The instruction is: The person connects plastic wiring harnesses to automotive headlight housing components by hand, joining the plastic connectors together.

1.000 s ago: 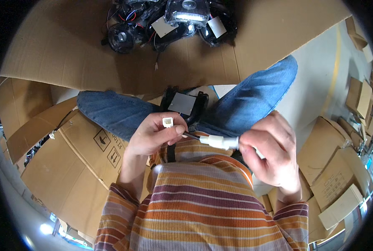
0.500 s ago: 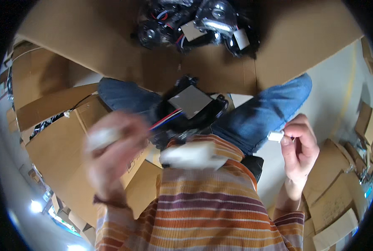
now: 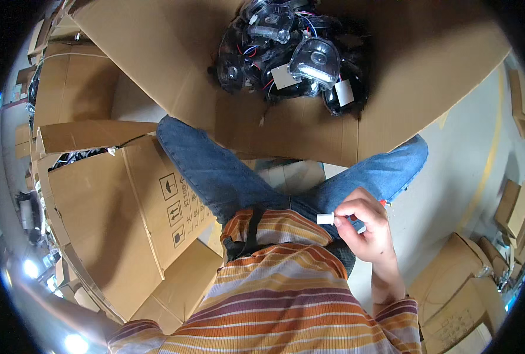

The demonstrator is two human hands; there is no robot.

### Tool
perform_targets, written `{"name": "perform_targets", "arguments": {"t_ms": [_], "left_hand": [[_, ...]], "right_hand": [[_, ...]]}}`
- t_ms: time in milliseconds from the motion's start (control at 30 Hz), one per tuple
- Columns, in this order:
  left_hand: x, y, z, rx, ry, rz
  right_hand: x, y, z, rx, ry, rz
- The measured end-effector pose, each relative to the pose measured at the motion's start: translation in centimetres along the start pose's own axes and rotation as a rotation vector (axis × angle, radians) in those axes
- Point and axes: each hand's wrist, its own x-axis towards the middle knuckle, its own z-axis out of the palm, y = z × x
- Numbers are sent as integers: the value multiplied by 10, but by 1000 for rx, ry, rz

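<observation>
In front of my lap, my right hand [image 3: 365,227] is closed, pinching a small white plastic connector [image 3: 325,219] between thumb and fingertips. A bit of red [image 3: 384,202] shows behind that hand, too small to make out. My left forearm [image 3: 82,318] stretches out to the lower left, where the hand is lost past the dark rim. Beyond my knees, a large open cardboard box [image 3: 415,71] holds a pile of black lamp units with clear lenses [image 3: 315,59]. Thin coloured wires and pale rectangular pieces [image 3: 344,92] show among them.
Close on my left stands another big carton [image 3: 97,218], with dark wired parts [image 3: 76,158] showing at its gap. Flattened cardboard [image 3: 457,295] lies on my right, near more boxes [image 3: 516,206]. My jeans-clad legs [image 3: 215,171] spread around the box's near edge.
My left hand has swung from before my lap out to the far left. The lamp unit with the grey plate has left my lap. My right hand has moved inward with the connector.
</observation>
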Motion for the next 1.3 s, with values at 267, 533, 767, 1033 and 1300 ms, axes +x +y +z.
{"name": "perform_targets", "arguments": {"t_ms": [267, 533, 767, 1033, 1300], "left_hand": [[-177, 154, 258, -648, -721, -179], [-314, 196, 523, -1175, -1293, -1516], [-330, 208, 567, -1109, -915, -1738], [-326, 207, 549, -852, -689, -1238], [-311, 214, 473, -1174, -677, -1006]], "right_hand": [[-1, 10, 8, -22, 21, 119], [11, 1, 6, -30, 30, 222], [21, 12, 8, -11, 31, 306], [29, 10, 11, -6, -16, 325], [25, 2, 16, -18, -70, 303]]}}
